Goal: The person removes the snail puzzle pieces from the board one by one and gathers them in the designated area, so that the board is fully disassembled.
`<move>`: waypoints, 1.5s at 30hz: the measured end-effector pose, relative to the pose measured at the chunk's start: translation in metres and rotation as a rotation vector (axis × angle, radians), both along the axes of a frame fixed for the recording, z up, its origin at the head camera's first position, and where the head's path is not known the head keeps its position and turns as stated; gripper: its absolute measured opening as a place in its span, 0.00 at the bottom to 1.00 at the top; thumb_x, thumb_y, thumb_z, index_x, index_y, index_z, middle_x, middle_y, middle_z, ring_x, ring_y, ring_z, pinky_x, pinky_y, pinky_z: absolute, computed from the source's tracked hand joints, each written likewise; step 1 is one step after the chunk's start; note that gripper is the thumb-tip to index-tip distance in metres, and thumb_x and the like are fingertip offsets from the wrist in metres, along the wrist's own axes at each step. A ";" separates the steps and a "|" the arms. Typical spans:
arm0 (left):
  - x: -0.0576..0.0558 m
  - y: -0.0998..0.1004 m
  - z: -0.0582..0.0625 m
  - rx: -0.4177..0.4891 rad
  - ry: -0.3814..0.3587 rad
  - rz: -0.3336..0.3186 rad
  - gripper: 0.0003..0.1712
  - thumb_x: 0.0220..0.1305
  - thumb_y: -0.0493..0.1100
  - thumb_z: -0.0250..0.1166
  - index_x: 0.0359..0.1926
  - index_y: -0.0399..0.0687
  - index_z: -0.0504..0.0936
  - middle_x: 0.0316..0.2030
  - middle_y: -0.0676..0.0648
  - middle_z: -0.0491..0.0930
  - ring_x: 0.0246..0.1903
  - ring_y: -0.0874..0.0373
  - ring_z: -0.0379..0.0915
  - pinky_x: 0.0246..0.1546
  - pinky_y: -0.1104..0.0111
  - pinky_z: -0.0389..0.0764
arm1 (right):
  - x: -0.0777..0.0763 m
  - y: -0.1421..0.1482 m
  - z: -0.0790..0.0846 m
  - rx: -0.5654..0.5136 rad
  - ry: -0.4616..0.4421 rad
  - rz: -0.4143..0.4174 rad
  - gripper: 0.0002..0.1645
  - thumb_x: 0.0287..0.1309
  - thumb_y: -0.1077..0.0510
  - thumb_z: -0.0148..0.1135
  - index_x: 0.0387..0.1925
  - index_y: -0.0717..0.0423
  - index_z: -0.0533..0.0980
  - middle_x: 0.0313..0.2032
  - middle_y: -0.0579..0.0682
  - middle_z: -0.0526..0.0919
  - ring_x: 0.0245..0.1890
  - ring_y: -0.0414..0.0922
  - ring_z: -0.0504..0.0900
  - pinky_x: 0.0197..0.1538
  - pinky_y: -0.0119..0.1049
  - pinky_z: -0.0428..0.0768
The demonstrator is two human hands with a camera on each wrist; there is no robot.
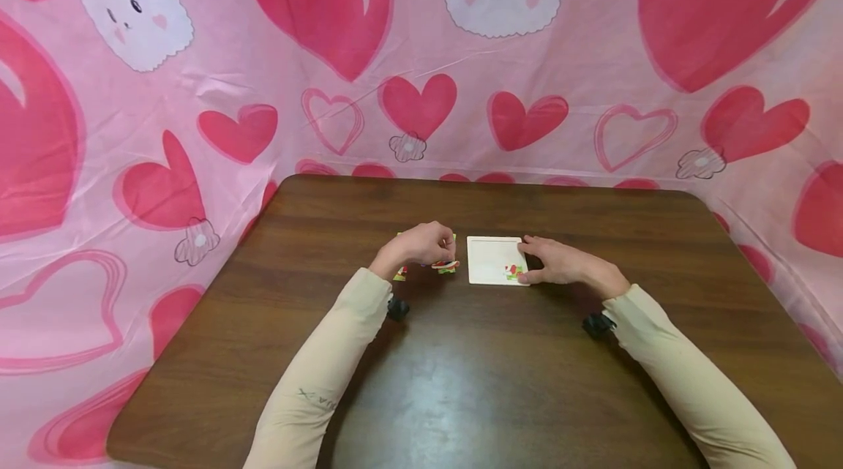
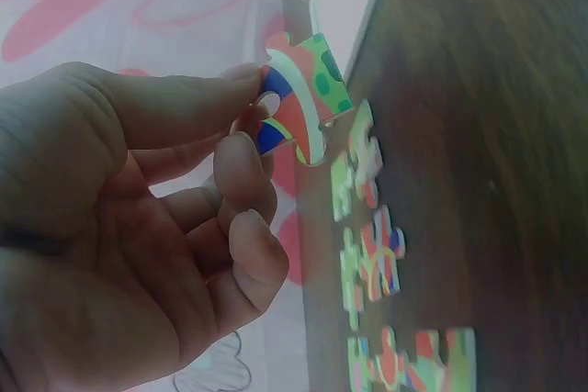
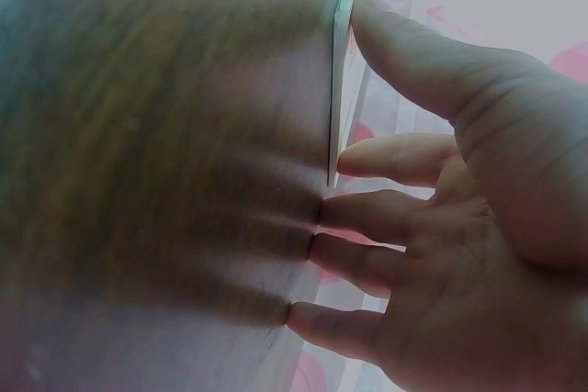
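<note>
Between thumb and forefinger my left hand [image 1: 424, 241] pinches a jigsaw puzzle piece [image 2: 308, 89], coloured red, blue, white and green with dots. In the left wrist view it is held up above the table. Several loose puzzle pieces [image 2: 377, 259] lie below it, partly hidden by the hand in the head view. To the right lies a square white puzzle board [image 1: 487, 258] with a raised rim and a red-and-green piece [image 1: 514, 272] in its near right corner. My right hand [image 1: 565, 264] rests at the board's right edge, thumb on the rim and fingers spread, fingertips against the tabletop.
The brown wooden table [image 1: 461, 374] has rounded corners. A pink curtain [image 1: 461, 59] with hearts and white animal faces hangs around its back and sides. Black wrist cameras sit at the left cuff [image 1: 397, 308] and right cuff [image 1: 598, 324].
</note>
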State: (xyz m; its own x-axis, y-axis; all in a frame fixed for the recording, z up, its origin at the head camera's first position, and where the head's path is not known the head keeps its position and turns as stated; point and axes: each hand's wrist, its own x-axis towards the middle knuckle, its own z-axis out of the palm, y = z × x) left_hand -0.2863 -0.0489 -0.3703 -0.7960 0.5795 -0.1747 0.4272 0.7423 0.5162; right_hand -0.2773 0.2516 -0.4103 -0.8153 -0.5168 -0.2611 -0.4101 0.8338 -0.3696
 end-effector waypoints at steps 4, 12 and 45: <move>-0.002 -0.008 -0.003 -0.006 -0.039 -0.024 0.06 0.63 0.38 0.61 0.28 0.47 0.79 0.23 0.55 0.72 0.23 0.62 0.65 0.24 0.72 0.66 | 0.001 0.000 0.001 -0.006 0.003 0.002 0.51 0.59 0.39 0.64 0.72 0.66 0.58 0.73 0.70 0.52 0.73 0.68 0.52 0.71 0.63 0.55; -0.005 -0.027 -0.006 -0.040 -0.108 -0.034 0.07 0.62 0.34 0.60 0.28 0.44 0.81 0.22 0.54 0.73 0.22 0.61 0.66 0.24 0.71 0.66 | 0.001 -0.004 0.000 -0.014 0.017 0.010 0.50 0.59 0.39 0.65 0.71 0.66 0.59 0.73 0.70 0.53 0.73 0.68 0.53 0.71 0.63 0.55; -0.017 -0.022 -0.016 -0.019 -0.173 0.119 0.04 0.65 0.40 0.63 0.35 0.45 0.82 0.21 0.53 0.72 0.19 0.61 0.63 0.19 0.69 0.63 | 0.000 -0.002 -0.001 -0.007 0.001 -0.008 0.50 0.58 0.41 0.66 0.71 0.65 0.60 0.73 0.70 0.53 0.73 0.67 0.54 0.71 0.62 0.55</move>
